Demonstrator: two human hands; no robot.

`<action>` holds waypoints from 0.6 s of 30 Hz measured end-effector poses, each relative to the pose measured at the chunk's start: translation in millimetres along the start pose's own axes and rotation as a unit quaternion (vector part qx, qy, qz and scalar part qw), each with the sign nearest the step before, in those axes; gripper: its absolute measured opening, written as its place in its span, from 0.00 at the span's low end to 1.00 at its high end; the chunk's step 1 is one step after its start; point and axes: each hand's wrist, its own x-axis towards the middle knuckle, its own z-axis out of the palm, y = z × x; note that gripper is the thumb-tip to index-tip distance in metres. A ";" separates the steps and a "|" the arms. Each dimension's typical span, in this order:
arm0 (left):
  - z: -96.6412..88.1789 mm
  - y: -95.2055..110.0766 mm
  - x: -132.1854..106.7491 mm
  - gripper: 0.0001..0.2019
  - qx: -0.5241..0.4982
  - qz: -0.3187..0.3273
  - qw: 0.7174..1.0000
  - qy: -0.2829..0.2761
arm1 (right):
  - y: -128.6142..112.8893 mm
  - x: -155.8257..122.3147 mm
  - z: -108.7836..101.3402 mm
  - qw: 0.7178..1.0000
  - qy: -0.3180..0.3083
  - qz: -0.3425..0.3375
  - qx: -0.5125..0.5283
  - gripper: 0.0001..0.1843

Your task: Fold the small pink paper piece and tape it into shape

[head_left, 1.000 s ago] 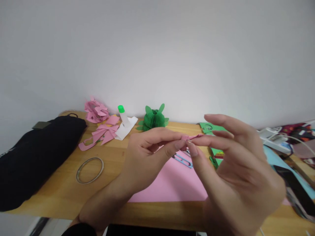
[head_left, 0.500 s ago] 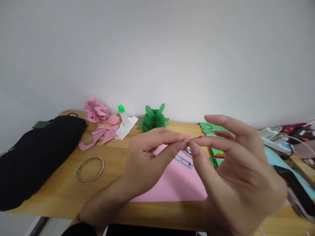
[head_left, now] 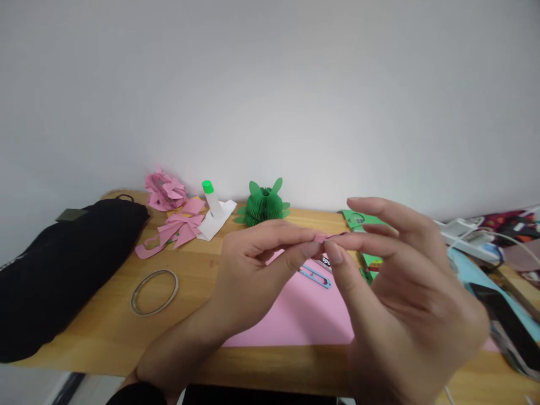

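Above the desk, my left hand (head_left: 257, 275) pinches a small pink paper piece (head_left: 320, 238) between thumb and forefinger. My right hand (head_left: 400, 292) pinches the same piece from the other side, its other fingers raised. Most of the piece is hidden by my fingertips. Under my hands lies a sheet of pink paper (head_left: 304, 315), with a light-blue cutter (head_left: 315, 277) resting on it. Just behind the cutter, a small black-and-white labelled item (head_left: 325, 261) shows in part. Farther back stands a green folded-paper figure (head_left: 265, 205) with leaf-shaped pieces on top and at its sides.
On the left are a black bag (head_left: 71, 270), a silver bangle (head_left: 154, 292), pink paper scraps (head_left: 181, 228), crumpled pink paper (head_left: 165, 190) and a green-capped glue stick (head_left: 212, 198). At right lie a green packet (head_left: 363, 218), a phone (head_left: 502, 320) and a white power strip (head_left: 472, 242).
My right hand has shifted very slightly left. Both hands keep their pinch on the pink paper piece, and the things on the desk stay in place.
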 end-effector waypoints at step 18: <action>1.9 2.9 -0.9 0.08 0.017 0.008 1.000 0.010 | -1.0 0.0 1.1 1.000 0.005 0.006 0.005 0.11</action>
